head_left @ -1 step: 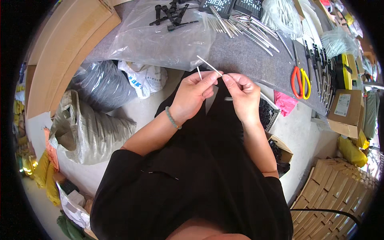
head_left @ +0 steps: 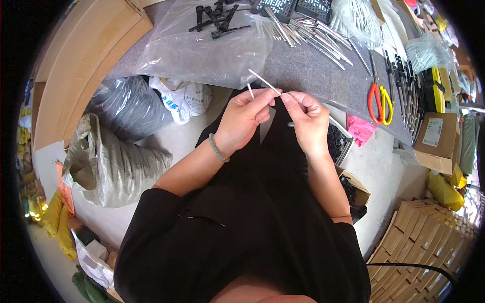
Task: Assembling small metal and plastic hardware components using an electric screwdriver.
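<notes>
**One thin rod in hand, a heap still waiting on the desk**

We hold a thin white plastic rod (head_left: pixel 263 82) just in front of the grey felt-covered desk (head_left: pixel 308 70), above our lap. Our left hand (head_left: pixel 244 117) pinches its near end between thumb and fingers, with a second short white piece standing up from the same grip. Our right hand (head_left: pixel 307 118) pinches the rod close beside it, and a small grey tip pokes out below that hand. The rod looks straight, slender and pale. Judging by the pile of silvery metal pins (head_left: pixel 308 35) and the black plastic clips (head_left: pixel 217 17) on a clear plastic bag (head_left: pixel 202 55), much remains.
</notes>
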Motion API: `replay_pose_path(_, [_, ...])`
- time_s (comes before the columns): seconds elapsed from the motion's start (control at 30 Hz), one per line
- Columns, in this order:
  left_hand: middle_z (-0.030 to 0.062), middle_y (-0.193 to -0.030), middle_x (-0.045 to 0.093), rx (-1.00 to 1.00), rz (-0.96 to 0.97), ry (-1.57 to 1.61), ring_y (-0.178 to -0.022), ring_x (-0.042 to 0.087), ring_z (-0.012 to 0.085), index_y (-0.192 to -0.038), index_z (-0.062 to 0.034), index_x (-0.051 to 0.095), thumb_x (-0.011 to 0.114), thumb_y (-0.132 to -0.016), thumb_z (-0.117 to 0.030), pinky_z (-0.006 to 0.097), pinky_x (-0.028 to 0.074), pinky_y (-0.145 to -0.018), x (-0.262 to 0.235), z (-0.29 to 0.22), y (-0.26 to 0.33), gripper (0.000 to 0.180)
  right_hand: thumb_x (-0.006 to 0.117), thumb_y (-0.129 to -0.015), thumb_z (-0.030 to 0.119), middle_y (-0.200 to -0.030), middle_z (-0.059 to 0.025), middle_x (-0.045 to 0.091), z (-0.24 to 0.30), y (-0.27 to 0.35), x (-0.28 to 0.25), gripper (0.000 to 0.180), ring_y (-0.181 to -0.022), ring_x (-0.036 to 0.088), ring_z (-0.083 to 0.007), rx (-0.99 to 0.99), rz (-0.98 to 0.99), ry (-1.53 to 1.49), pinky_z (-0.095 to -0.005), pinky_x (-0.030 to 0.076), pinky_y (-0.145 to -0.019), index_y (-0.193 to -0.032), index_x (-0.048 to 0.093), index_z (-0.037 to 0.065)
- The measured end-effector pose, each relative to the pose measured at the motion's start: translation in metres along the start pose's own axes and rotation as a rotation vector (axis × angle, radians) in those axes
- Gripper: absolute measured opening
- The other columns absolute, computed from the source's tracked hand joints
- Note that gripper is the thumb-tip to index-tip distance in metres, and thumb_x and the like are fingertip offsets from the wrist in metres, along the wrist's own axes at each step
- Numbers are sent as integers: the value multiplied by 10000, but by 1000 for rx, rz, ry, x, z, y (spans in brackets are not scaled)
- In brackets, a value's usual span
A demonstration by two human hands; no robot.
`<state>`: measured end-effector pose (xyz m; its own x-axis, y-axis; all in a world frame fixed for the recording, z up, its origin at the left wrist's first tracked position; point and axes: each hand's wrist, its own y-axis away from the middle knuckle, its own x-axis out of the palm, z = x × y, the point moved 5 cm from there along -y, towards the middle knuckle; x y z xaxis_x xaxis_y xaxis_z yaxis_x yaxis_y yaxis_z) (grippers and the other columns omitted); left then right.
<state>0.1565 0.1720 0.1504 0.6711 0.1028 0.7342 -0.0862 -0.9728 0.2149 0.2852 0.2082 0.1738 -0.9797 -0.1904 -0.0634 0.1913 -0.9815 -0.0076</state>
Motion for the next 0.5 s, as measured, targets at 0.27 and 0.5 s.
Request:
replay_pose_path(0.27, [10, -917, 636, 188, -44, -495, -756, 541, 38, -1019, -4, 639, 629, -846, -87, 181, 425, -636, 5, -11, 1, 192, 655, -839, 120, -786, -2, 643, 3, 2, 1, 145, -703, 532, -34, 191, 80, -195, -181, 433, -647, -887, 666, -16])
replay_pose_path(0.5, [14, -858, 636, 47, -38, 21, -491, 321, 13, -935, -32, 640, 600, -874, -148, 191, 260, -457, -2, -6, -8, 137, 688, -798, 69, -809, -14, 656, 11, 5, -7, 111, -718, 561, -50, -39, -13, -111, -183, 447, -664, -883, 677, -3])
